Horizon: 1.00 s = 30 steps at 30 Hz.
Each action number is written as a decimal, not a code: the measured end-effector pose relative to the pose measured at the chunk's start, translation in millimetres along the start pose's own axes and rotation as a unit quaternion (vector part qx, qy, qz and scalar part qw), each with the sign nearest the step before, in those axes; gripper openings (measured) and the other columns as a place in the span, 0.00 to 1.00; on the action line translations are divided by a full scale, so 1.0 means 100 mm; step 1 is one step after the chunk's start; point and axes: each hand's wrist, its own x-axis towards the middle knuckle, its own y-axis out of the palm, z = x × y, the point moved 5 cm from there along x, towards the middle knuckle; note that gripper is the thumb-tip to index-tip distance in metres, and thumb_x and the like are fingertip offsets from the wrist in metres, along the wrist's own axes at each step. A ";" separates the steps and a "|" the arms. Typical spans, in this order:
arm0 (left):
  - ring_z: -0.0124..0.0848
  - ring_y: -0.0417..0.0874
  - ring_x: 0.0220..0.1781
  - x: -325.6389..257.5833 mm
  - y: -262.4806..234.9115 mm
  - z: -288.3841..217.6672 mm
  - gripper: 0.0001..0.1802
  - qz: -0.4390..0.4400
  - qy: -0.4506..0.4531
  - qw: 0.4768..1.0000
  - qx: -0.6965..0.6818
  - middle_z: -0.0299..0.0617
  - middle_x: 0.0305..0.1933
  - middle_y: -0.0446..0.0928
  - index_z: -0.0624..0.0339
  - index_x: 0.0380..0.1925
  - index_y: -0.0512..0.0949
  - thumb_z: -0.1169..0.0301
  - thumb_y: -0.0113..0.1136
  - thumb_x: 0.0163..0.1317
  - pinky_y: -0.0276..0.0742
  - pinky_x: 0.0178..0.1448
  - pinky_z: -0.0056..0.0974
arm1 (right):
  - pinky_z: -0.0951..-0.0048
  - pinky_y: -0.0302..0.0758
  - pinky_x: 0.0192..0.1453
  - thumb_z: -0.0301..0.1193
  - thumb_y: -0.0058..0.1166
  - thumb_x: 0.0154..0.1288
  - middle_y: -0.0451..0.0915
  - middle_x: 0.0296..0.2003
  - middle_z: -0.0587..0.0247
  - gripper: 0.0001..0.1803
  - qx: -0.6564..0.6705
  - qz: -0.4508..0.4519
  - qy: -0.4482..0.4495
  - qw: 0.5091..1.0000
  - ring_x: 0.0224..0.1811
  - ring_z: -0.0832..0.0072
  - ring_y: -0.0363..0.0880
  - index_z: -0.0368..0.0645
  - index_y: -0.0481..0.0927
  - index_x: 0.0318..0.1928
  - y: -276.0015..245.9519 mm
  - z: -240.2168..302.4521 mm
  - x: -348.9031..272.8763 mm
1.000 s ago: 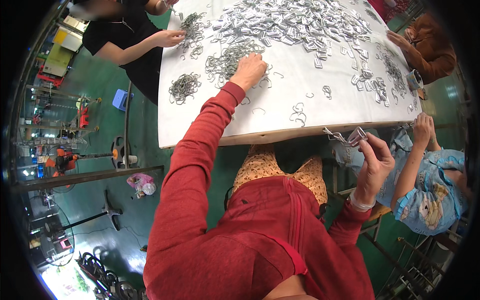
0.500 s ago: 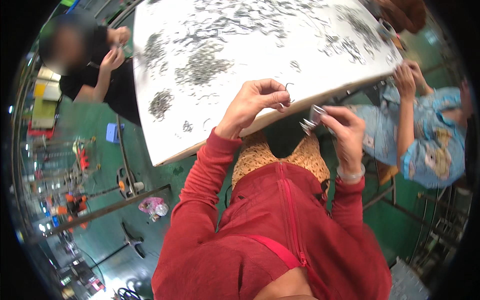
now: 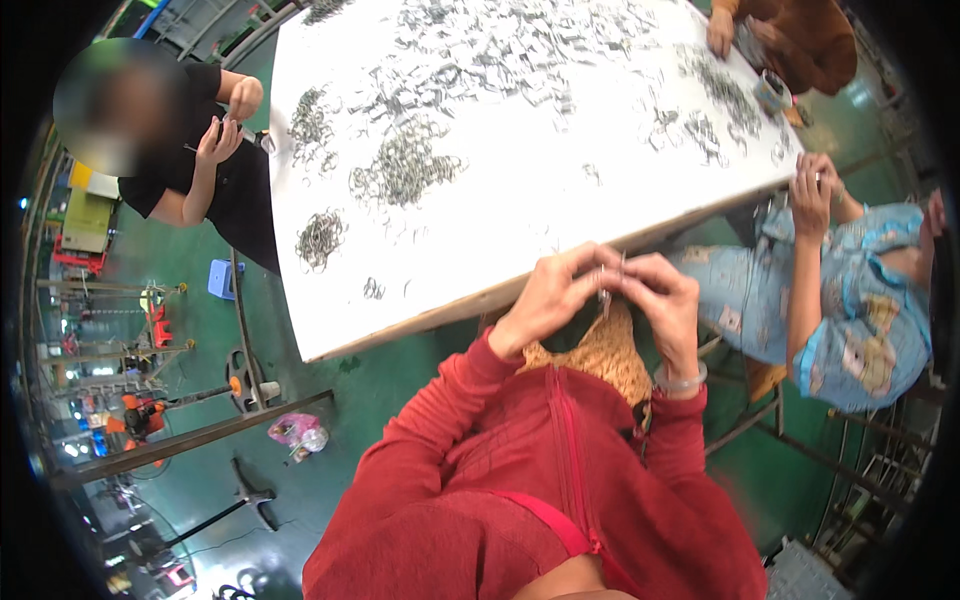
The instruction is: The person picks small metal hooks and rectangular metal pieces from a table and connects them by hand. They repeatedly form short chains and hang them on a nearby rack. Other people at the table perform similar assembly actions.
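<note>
My left hand (image 3: 548,295) and my right hand (image 3: 668,305) meet fingertip to fingertip just off the near edge of the white table (image 3: 480,225). Both are closed in a pinch. Between them a small shiny metal piece (image 3: 604,297) pokes out below the fingers; my right hand held it half a second ago. The curved wire piece from my left hand is mostly hidden by the fingertips. Whether the two pieces are joined I cannot tell. On the tabletop lie a heap of curved wire pieces (image 3: 405,170) and a wide spread of small flat metal pieces (image 3: 500,50).
A person in black (image 3: 235,190) works at the left edge, and one in blue patterned clothes (image 3: 865,320) at the right. Another in brown (image 3: 815,40) is at the far right corner, near a small tub (image 3: 772,92). A blue stool (image 3: 222,280) stands on the green floor.
My hands were apart, the left with a curved wire piece and the right with a small metal piece. Now they have come together, the left moving right and nearer to me.
</note>
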 end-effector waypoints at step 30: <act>0.26 0.80 0.34 -0.07 -0.25 0.20 0.06 -0.098 0.061 0.993 0.027 0.41 0.31 0.81 0.64 0.34 0.78 0.74 0.61 0.57 0.74 0.39 0.31 | 0.83 0.71 0.33 0.18 0.59 0.51 0.77 0.28 0.70 0.19 -0.057 0.199 0.147 0.967 0.32 0.85 0.74 0.39 0.75 0.46 0.19 -0.16 0.96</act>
